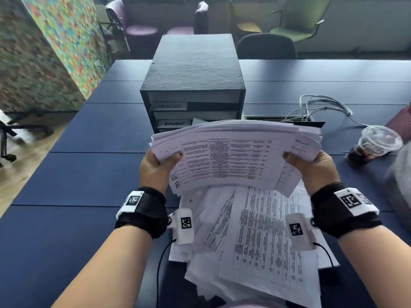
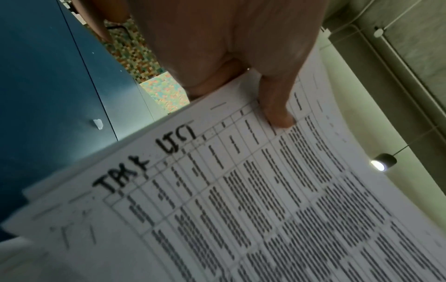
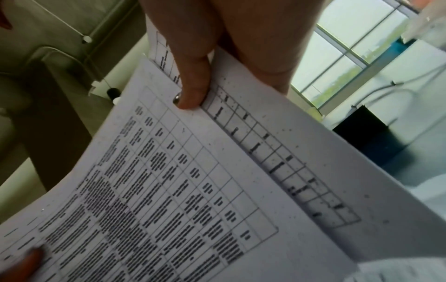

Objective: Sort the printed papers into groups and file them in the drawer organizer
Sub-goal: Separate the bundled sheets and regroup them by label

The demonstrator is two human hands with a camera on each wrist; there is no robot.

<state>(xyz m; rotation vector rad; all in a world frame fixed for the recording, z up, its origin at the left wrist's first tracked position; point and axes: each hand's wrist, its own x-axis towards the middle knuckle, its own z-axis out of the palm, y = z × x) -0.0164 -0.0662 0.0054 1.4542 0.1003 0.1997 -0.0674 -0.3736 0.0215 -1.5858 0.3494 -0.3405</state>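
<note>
I hold a thick stack of printed papers (image 1: 231, 158) above the table, between both hands. My left hand (image 1: 155, 165) grips its left edge, thumb on top, and my right hand (image 1: 311, 163) grips its right edge the same way. The top sheet carries a printed table and handwritten letters (image 2: 144, 164) near the left edge. In the right wrist view the thumb presses on the papers (image 3: 217, 171). More loose printed papers (image 1: 249, 241) lie spread on the table below. The black drawer organizer (image 1: 193, 85) stands just behind the stack, with a drawer labelled ADMIN (image 1: 174, 123).
A plastic cup with a dark drink (image 1: 373, 145) stands at the right on the dark blue table (image 1: 77, 174). White cables (image 1: 322, 107) lie by a black box behind the stack. Chairs stand beyond the table's far edge. A grey sleeve (image 1: 400, 174) shows at far right.
</note>
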